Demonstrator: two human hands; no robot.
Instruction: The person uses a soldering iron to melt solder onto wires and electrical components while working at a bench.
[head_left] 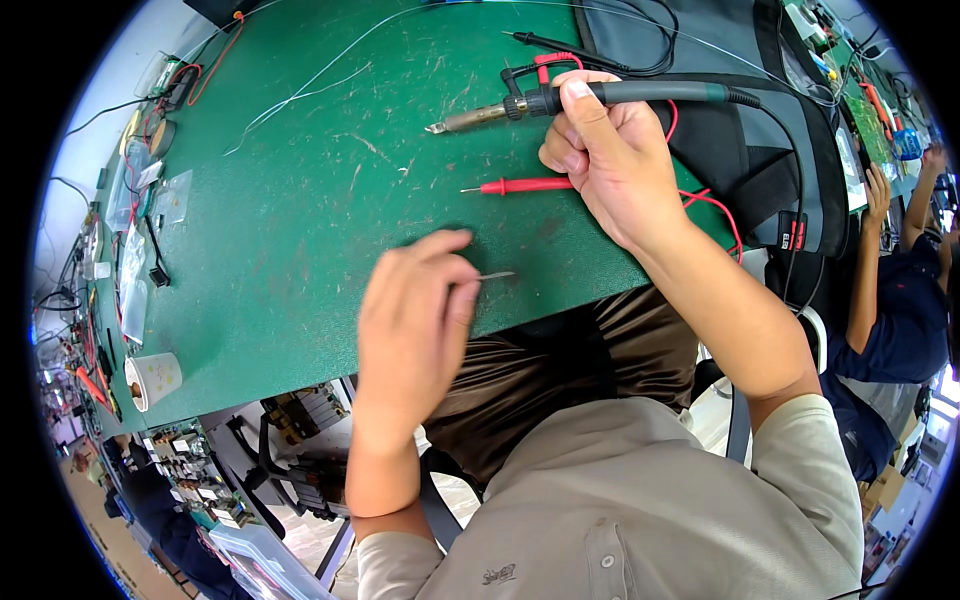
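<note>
My right hand (625, 165) is closed around the dark handle of a soldering iron (665, 92), held above the green bench mat (300, 210). The iron's metal tip points left. Near the mat's front edge my left hand (412, 315), slightly blurred, is closed with a short, thin silvery piece (497, 275) sticking out from its fingertips; whether that is wire or solder I cannot tell. Just beyond it a red test probe (525, 186) lies on the mat, partly behind my right hand. Behind the iron are a black test probe (560, 45) and red and black plugs (542, 70).
A grey and black bag (725, 150) covers the right part of the bench. At the left edge stand a paper cup (153, 382), small plastic bags (133, 285) and tangled wires. A thin pale wire (300, 95) curves across the back. Another person (890, 310) sits at the right.
</note>
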